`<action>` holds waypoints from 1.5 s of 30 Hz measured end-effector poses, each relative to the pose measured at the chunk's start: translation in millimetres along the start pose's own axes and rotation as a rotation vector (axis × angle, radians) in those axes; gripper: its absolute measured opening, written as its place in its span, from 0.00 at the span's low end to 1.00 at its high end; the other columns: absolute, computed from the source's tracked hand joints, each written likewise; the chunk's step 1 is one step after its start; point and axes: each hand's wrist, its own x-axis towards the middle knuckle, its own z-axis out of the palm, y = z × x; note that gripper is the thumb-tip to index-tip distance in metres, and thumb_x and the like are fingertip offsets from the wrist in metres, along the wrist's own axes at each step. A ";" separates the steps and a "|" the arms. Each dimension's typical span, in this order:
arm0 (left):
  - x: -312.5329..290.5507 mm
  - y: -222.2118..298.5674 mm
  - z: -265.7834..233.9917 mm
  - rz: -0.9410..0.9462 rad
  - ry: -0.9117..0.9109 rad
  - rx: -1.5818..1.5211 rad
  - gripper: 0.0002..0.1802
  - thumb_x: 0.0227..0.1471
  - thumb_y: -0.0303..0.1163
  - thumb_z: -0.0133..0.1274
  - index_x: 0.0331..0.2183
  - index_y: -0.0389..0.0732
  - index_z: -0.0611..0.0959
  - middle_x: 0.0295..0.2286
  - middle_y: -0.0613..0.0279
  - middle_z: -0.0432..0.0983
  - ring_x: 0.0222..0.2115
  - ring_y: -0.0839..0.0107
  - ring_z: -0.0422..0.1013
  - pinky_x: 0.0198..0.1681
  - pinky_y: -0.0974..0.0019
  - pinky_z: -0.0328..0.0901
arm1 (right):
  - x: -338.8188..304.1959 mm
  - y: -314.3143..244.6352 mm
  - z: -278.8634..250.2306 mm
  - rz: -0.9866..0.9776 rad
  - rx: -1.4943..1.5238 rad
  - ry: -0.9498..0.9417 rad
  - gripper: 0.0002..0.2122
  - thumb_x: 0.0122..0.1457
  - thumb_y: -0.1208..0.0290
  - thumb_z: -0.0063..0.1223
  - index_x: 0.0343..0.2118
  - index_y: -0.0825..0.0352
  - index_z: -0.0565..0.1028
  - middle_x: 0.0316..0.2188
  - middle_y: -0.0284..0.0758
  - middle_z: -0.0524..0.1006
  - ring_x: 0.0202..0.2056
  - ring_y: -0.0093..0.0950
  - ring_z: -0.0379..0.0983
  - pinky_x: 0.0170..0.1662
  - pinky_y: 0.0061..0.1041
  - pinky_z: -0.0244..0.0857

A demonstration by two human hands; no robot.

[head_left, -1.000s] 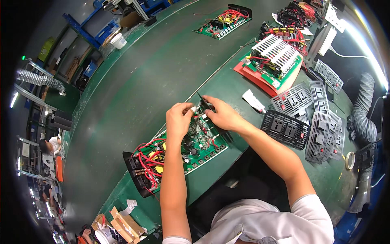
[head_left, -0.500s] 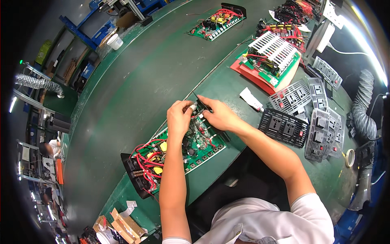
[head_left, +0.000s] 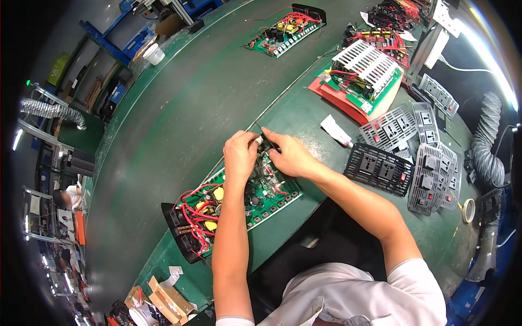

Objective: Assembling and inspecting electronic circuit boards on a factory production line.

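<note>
A long green circuit board [head_left: 265,209] lies slantwise on the bench before me, crowded with red wires, yellow parts and black cylinders. A black end panel [head_left: 178,234] stands at its near left end. Over the far end my left hand [head_left: 239,155] has its fingers pinched together beside a small pale part; what they grip is mostly hidden. My right hand [head_left: 292,154] is closed on a thin dark panel [head_left: 262,130], seen nearly edge-on, with thumb and forefinger toward the left hand. The two hands' fingertips almost meet there.
Right of my hands are a white tube [head_left: 335,130], a black socket panel [head_left: 379,169] and several grey socket panels [head_left: 389,128]. Behind them a slotted-cover board [head_left: 365,68] rests on a red block [head_left: 342,104]. Another wired board [head_left: 285,32] lies far off; a tape roll [head_left: 468,211] sits right.
The far wired board has shifted slightly left. The dark panel in my right hand has turned more upright and moved a little left; my hands stay at the same end of the board.
</note>
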 end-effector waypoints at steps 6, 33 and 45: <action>9.5 2.0 -8.8 0.042 -0.118 0.066 0.11 0.45 0.26 0.57 0.35 0.35 0.83 0.29 0.51 0.76 0.28 0.57 0.74 0.34 0.60 0.67 | 2.6 1.0 -0.3 0.079 -0.022 -0.027 0.28 0.53 0.76 0.46 0.60 0.70 0.62 0.52 0.51 0.71 0.54 0.42 0.69 0.58 0.32 0.60; -111.9 24.9 -255.5 -0.097 0.805 -0.211 0.15 0.52 0.18 0.50 0.44 0.31 0.80 0.43 0.57 0.77 0.44 0.72 0.72 0.50 0.70 0.64 | -30.0 -83.9 3.2 -0.233 -0.054 0.122 0.20 0.58 0.77 0.52 0.54 0.68 0.68 0.53 0.39 0.71 0.53 0.31 0.68 0.55 0.29 0.60; -112.0 68.3 -282.6 -0.073 0.832 -0.216 0.18 0.56 0.21 0.46 0.49 0.32 0.78 0.47 0.54 0.75 0.47 0.63 0.73 0.47 0.72 0.65 | -122.3 -74.8 177.3 0.441 0.641 -1.042 0.29 0.59 0.73 0.53 0.62 0.68 0.56 0.54 0.48 0.69 0.36 0.28 0.78 0.38 0.27 0.72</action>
